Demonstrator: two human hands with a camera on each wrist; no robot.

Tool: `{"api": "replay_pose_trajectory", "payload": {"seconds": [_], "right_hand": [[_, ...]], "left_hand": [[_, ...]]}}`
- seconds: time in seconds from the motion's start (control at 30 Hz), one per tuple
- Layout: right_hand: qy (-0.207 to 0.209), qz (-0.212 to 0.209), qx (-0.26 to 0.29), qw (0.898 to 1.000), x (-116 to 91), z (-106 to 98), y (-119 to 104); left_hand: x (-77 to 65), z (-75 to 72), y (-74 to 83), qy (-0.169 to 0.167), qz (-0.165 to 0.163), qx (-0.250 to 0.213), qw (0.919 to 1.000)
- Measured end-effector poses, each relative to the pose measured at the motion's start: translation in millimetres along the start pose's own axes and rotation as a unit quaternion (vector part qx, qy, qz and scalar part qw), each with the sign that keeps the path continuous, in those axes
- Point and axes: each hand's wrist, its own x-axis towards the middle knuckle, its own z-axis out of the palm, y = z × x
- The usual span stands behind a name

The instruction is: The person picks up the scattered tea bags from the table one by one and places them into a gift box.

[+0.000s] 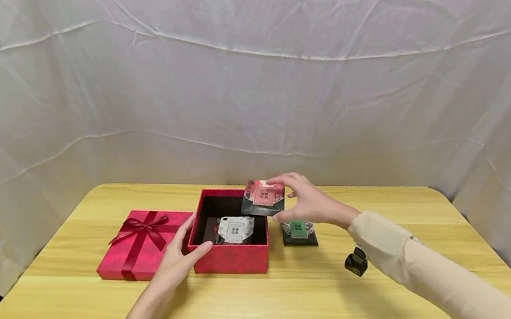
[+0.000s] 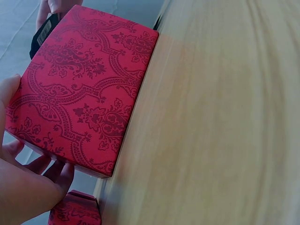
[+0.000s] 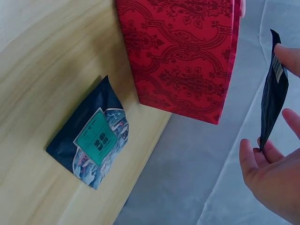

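Observation:
In the head view, a red gift box stands uncovered on the table. A packet with a white label lies inside it. My left hand holds the box at its front left corner, thumb at the front rim and fingers along the left side. My right hand pinches a black packet with a red label above the box's right rim. The right wrist view shows this dark packet edge-on between thumb and fingers. A black packet with a green label lies on the table right of the box.
The red lid with a dark red ribbon bow lies left of the box. A pale wooden table carries everything. Behind it hangs a wrinkled white cloth.

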Motion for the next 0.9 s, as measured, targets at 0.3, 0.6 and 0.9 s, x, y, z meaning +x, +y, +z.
{"api": "replay_pose_trajectory", "payload": {"seconds": [0.3, 0.6, 0.9], "right_hand": [[-0.012, 0.011, 0.002, 1.000, 11.0, 6.9, -8.0], [-0.036, 0.014, -0.003, 0.999, 16.7, 20.2, -12.3], [-0.050, 0.011, -0.021, 0.998, 23.9, 31.7, -20.2]], "left_hand": [[-0.3, -0.6, 0.4, -0.001, -0.002, 0.005, 1.0000], [-0.6, -1.3, 1.4, -0.004, 0.004, 0.009, 0.9999], [-0.9, -1.2, 0.8, -0.004, 0.008, 0.007, 0.9999]]}}
